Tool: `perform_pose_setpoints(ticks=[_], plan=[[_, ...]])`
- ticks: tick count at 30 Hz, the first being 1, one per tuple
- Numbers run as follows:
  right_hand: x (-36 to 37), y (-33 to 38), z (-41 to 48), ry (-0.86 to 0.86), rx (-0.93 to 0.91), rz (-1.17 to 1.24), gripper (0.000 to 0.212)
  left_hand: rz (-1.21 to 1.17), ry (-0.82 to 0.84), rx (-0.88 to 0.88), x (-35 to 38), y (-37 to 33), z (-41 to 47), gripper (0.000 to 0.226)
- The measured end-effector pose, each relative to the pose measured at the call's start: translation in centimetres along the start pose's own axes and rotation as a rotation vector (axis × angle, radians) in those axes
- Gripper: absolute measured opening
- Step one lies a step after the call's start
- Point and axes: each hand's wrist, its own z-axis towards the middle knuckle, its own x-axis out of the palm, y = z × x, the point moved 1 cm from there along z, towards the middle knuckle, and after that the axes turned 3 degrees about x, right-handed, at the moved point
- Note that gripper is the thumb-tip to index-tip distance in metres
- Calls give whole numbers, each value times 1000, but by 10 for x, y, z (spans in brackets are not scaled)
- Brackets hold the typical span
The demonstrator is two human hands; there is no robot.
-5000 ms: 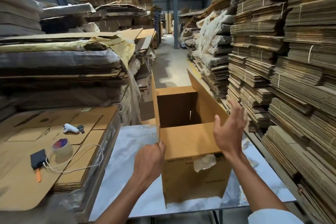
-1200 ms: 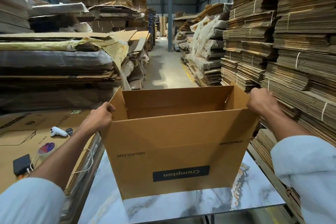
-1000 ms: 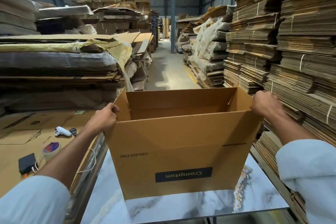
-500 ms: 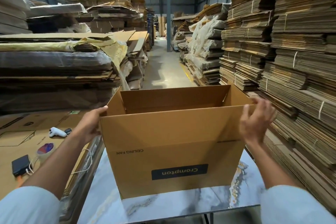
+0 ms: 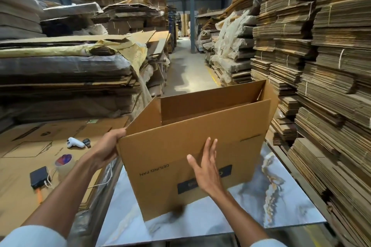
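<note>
A large brown cardboard box (image 5: 172, 152) stands open-topped on the marble-patterned table (image 5: 281, 196), printed upside down with "CEILING FAN" and a dark label. It is turned slightly, its right end swung away from me. My left hand (image 5: 107, 147) grips the box's near left top corner, fingers curled over the edge. My right hand (image 5: 204, 166) is spread open, fingers straight, in front of the near face of the box, over the dark label; contact with the cardboard cannot be told.
Flat cardboard sheets (image 5: 24, 166) lie on a surface to my left, carrying a tape roll (image 5: 64, 163), a black device with a white cable (image 5: 39, 176) and a white controller (image 5: 75, 143). Tall stacks of bundled flat cartons (image 5: 331, 66) rise close on the right. An aisle (image 5: 186, 70) runs ahead.
My right hand let go of the box's right top corner and moved down to the near face, fingers spread. The box has turned, its right end swinging away. My left hand keeps its hold.
</note>
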Motion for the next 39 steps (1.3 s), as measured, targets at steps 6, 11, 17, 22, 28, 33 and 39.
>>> perform_pose_setpoints(ticks=[6, 11, 17, 22, 28, 33, 39], plan=[[-17, 20, 37, 139, 4, 61, 98, 29, 124, -16, 44, -1, -29, 35], [-22, 24, 54, 180, 47, 177, 109, 152, 256, 30, 64, 19, -28, 65], [-18, 6, 64, 205, 78, 396, 110, 439, 492, 229, 84, 31, -35, 68], [-18, 3, 64, 206, 93, 455, 103, 855, 311, 314, 100, 53, -30, 14], [-18, 10, 68, 192, 51, 390, 91, 851, 125, 283, 127, 62, -30, 14], [-27, 14, 67, 223, -10, 335, 82, 657, -12, 292, 169, 58, -29, 11], [-37, -2, 21, 14, 31, 367, 26, 231, -165, 136, 191, 54, -12, 14]])
